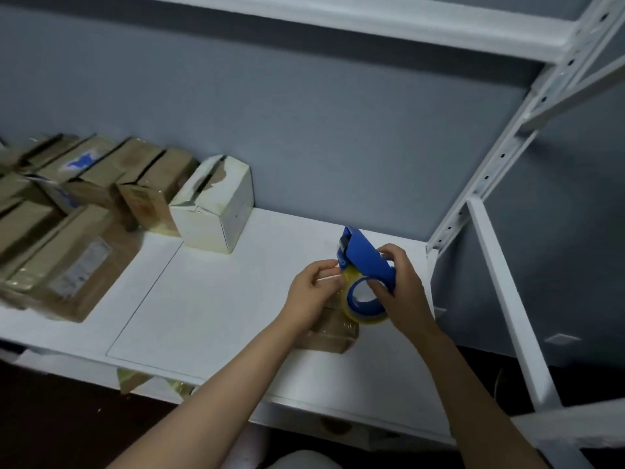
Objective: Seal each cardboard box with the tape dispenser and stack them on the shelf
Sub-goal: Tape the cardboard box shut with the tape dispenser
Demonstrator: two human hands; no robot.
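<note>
Above the small brown cardboard box [333, 330] on the white shelf [216, 299], your right hand [400, 292] grips the blue tape dispenser [363, 265] while your left hand [313, 292] pinches its tape end.

- Blue-grey wall [338, 130] fills the background.
- Dark floor [67, 418] shows at the bottom left.
- Crumpled yellowish tape scrap [130, 380] hangs just above the floor.
- Small pale plate [562, 339] sits low on the wall, far right.
</note>
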